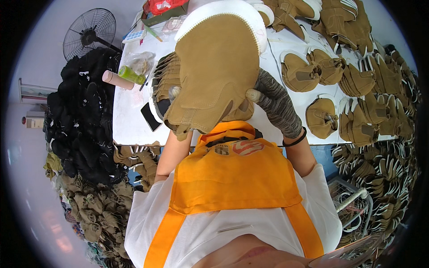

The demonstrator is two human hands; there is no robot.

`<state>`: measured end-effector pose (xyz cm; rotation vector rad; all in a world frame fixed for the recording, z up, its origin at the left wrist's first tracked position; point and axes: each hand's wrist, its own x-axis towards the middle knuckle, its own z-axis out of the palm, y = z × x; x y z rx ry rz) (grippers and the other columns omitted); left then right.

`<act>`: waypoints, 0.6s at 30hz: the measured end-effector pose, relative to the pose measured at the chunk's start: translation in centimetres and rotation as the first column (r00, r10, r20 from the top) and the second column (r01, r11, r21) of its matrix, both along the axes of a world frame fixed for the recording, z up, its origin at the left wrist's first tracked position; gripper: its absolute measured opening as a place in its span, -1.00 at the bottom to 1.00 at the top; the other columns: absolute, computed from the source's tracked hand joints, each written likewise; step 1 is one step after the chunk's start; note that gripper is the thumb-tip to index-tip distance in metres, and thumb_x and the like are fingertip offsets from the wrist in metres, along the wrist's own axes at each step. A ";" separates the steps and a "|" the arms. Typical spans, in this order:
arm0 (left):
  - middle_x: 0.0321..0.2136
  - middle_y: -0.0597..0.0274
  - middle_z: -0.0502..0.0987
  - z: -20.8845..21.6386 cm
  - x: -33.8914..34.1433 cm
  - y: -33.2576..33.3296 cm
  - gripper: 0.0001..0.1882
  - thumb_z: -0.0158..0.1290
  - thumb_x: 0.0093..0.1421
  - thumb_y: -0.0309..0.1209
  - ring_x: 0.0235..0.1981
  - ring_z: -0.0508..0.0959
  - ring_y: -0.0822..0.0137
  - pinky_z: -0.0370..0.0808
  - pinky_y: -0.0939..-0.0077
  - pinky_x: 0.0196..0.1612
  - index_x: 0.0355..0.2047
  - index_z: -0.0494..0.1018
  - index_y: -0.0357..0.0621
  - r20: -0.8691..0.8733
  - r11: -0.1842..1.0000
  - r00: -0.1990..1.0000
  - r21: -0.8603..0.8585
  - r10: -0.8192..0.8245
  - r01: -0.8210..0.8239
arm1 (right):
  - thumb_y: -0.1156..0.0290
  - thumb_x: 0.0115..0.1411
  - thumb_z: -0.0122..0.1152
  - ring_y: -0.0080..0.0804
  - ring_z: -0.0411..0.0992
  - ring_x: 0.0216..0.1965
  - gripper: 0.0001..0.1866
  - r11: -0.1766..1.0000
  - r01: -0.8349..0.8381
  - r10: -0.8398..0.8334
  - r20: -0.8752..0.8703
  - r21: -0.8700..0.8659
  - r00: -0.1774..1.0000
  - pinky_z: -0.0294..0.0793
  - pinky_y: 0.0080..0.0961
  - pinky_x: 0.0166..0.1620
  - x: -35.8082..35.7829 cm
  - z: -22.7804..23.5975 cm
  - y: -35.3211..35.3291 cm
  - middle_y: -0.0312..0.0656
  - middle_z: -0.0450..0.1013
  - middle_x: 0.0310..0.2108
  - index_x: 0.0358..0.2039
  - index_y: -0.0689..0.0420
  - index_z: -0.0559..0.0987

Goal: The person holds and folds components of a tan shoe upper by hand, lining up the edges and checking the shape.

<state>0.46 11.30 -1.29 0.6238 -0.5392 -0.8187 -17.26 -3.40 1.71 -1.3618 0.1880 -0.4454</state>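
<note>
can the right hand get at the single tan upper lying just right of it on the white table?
Probably yes. The right hand now grips the big tan shoe upper, so it must let go first; bare white table lies between it and the single upper.

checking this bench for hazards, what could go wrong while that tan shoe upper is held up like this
1. The tan shoe upper is raised close to the camera and covers much of the white table, so the hands may work partly unseen.
2. The dark phone lies at the table's near edge; an elbow or the upper could knock it off.
3. The right hand pinches only an edge through a grey glove, so the upper might slip.
</note>
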 end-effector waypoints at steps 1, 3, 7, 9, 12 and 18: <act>0.03 0.02 0.32 0.0 -0.1 0.0 -0.34 0.08 -0.03 -0.31 0.02 0.39 0.08 0.36 0.17 0.07 0.11 0.19 -0.20 0.005 1.000 1.000 0.003 0.005 -0.005 | 0.32 0.17 0.13 -0.46 0.33 -0.02 -0.49 1.000 0.003 -0.003 0.001 0.004 1.000 0.33 -0.49 0.06 0.0 0.2 0.1 -0.17 0.38 -0.03 0.10 0.24 0.30; 0.03 0.02 0.33 0.0 -0.2 0.0 -0.33 0.09 -0.04 -0.32 0.01 0.39 0.08 0.36 0.17 0.07 0.11 0.19 -0.20 0.011 1.000 1.000 0.002 0.010 -0.010 | 0.32 0.18 0.12 -0.46 0.32 0.00 -0.47 1.000 -0.002 0.002 0.004 0.002 1.000 0.31 -0.49 0.07 0.0 0.3 0.3 -0.17 0.37 -0.01 0.12 0.24 0.27; 0.02 0.02 0.34 0.1 -0.3 0.2 -0.32 0.11 -0.07 -0.33 0.01 0.40 0.09 0.37 0.18 0.06 0.10 0.20 -0.21 0.042 1.000 0.999 0.007 0.023 -0.023 | 0.32 0.19 0.10 -0.46 0.30 0.02 -0.45 0.999 -0.012 0.013 0.003 -0.040 1.000 0.29 -0.49 0.09 -0.2 0.5 0.4 -0.18 0.36 0.01 0.14 0.25 0.24; 0.02 0.03 0.35 0.2 -0.3 0.3 -0.32 0.12 -0.08 -0.34 0.00 0.40 0.09 0.38 0.19 0.06 0.09 0.21 -0.22 0.052 1.000 0.998 0.013 0.027 -0.028 | 0.32 0.20 0.09 -0.46 0.30 0.01 -0.46 0.999 -0.013 0.013 0.001 -0.046 1.000 0.28 -0.49 0.09 -0.3 0.5 0.4 -0.18 0.36 0.01 0.15 0.25 0.24; 0.01 0.03 0.36 0.3 -0.3 0.5 -0.31 0.13 -0.10 -0.35 0.00 0.41 0.09 0.38 0.20 0.05 0.09 0.22 -0.23 0.071 0.999 0.997 0.020 0.035 -0.037 | 0.32 0.20 0.08 -0.46 0.31 0.01 -0.47 0.999 -0.021 0.021 -0.001 -0.035 1.000 0.28 -0.49 0.09 -0.2 0.5 0.3 -0.18 0.36 0.01 0.15 0.24 0.24; -0.01 0.03 0.37 0.4 -0.4 0.6 -0.29 0.16 -0.14 -0.36 -0.01 0.42 0.10 0.39 0.21 0.04 0.08 0.23 -0.25 0.098 0.998 0.994 0.027 0.049 -0.052 | 0.31 0.20 0.09 -0.43 0.31 0.02 -0.46 0.999 -0.010 0.010 -0.008 -0.033 1.000 0.27 -0.47 0.11 0.0 0.0 0.1 -0.18 0.36 0.01 0.15 0.22 0.26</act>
